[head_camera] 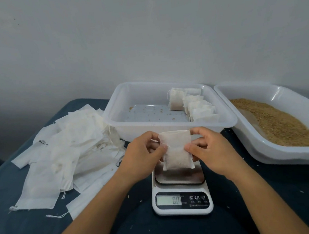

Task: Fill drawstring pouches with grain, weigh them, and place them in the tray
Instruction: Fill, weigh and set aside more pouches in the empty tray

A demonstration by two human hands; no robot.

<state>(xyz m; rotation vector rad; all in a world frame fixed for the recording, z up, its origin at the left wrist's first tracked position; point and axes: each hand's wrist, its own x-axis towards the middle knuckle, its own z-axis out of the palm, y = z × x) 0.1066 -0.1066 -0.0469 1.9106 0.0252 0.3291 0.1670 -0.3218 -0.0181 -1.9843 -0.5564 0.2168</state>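
Note:
A white drawstring pouch [177,150], bulging with grain in its lower half, hangs upright just above the scale. My left hand [144,155] grips its left edge and my right hand [210,149] grips its right edge, fingers pinching near the top corners. Under it stands a white kitchen scale [181,198] with a steel platter; its display reads 0.0. Behind it a clear plastic tray [125,130] holds several filled pouches [195,105] lined up at its right side, with a few loose grains on its floor.
A heap of empty white pouches [65,152] covers the left of the dark blue table. A second clear tray [265,153] with brown grain [281,122] sits at the right. A grey wall rises behind.

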